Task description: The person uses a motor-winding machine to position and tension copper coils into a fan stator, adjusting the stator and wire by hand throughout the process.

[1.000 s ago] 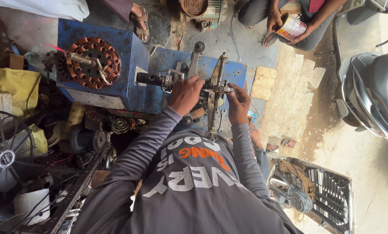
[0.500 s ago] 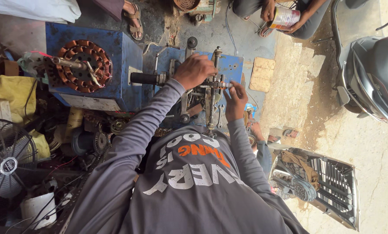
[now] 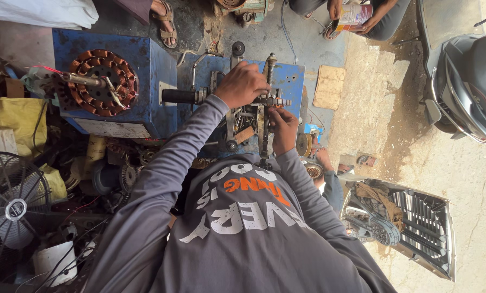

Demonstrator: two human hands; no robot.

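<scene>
L hand (image 3: 244, 84) closed over crank of winding machine (image 3: 253, 116) at 12 o'clock on blue worktop (image 3: 294, 81); R hand (image 3: 283, 127) fingers pinch its frame. Best: turn steady, keep wire taut. Stator (image 3: 99, 84) at 10.

Single overhead head view, steeply downward, close

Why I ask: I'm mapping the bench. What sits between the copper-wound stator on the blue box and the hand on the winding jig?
In the head view, a black handle lies between the stator and the left hand, sticking out sideways from the jig past the blue box.
</scene>
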